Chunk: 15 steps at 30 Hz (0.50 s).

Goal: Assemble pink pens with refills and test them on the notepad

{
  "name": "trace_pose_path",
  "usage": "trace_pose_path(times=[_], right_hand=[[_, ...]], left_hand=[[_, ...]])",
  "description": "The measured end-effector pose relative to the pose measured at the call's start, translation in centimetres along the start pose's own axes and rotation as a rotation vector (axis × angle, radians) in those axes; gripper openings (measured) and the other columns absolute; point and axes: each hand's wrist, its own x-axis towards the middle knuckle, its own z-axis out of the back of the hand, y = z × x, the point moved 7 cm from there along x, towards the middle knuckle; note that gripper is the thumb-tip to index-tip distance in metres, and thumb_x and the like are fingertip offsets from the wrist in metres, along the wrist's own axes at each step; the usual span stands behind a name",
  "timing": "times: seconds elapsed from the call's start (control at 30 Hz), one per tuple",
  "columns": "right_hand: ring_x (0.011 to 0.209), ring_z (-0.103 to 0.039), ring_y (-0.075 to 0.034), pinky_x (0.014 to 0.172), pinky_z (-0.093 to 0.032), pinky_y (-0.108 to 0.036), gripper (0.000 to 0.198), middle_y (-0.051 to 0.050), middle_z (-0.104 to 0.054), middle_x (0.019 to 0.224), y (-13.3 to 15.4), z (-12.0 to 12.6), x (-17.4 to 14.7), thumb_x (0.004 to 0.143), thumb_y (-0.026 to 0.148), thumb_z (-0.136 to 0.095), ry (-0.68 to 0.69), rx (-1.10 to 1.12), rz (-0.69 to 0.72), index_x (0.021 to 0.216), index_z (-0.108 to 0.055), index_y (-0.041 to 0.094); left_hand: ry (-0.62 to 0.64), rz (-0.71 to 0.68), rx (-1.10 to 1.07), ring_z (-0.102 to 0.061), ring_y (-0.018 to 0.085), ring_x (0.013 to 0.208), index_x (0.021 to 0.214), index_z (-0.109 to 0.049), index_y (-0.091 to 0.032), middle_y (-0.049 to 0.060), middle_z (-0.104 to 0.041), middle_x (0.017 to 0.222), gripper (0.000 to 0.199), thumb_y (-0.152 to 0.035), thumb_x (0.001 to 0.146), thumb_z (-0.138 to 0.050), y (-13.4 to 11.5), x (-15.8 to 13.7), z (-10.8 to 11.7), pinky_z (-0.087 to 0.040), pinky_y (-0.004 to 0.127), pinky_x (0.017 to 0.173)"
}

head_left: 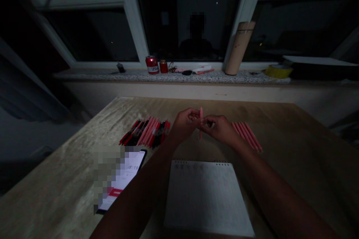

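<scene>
Left hand [186, 122] and right hand [220, 128] both pinch pink pen [201, 113] over tabletop [297, 145], beyond notepad [207, 198]; two-handed grip probably steadies it. Mixed pens [147, 131] lie left, pink pens [248, 136] right, gap seemingly separating groups. Phone [126, 175] left of notepad, likely for viewing.

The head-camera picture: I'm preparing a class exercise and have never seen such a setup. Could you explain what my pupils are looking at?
No machine here: a person works bare-handed. The one picture comes from a camera worn on the head, looking forward and down. The left hand and right hand hold a pink pen between their fingers. On the table lie mixed pens to the left, a partly pixelated phone, a central spiral notepad, and a row of pink pens to the right.
</scene>
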Motion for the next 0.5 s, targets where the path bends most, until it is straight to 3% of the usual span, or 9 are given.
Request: trace_pose_path(times=[0.3,0.5], right_hand=[[0.059,-0.054,-0.012,0.058,-0.037,-0.022,0.013,-0.001,-0.065,0.068,-0.12,-0.17,0.07,0.078,0.028,-0.06,0.012,0.015,0.005,0.077,-0.067,0.017],[0.056,-0.052,-0.011,0.056,-0.036,-0.022,0.015,0.0,-0.063,0.064,0.05,-0.03,0.03,0.078,0.028,-0.06,-0.001,0.01,0.013,0.073,-0.067,0.016]], left_hand=[[0.035,-0.006,0.021,-0.056,0.01,0.065,0.088,-0.061,-0.012,0.002,-0.062,0.073,0.02,-0.021,0.07,-0.061,0.62,0.15,-0.15,-0.043,0.021,0.061],[0.003,-0.006,0.043,-0.053,0.009,0.062,0.089,-0.059,-0.012,0.002,-0.062,0.076,0.032,-0.03,0.065,-0.07,0.36,-0.03,0.01,-0.04,0.019,0.055]])
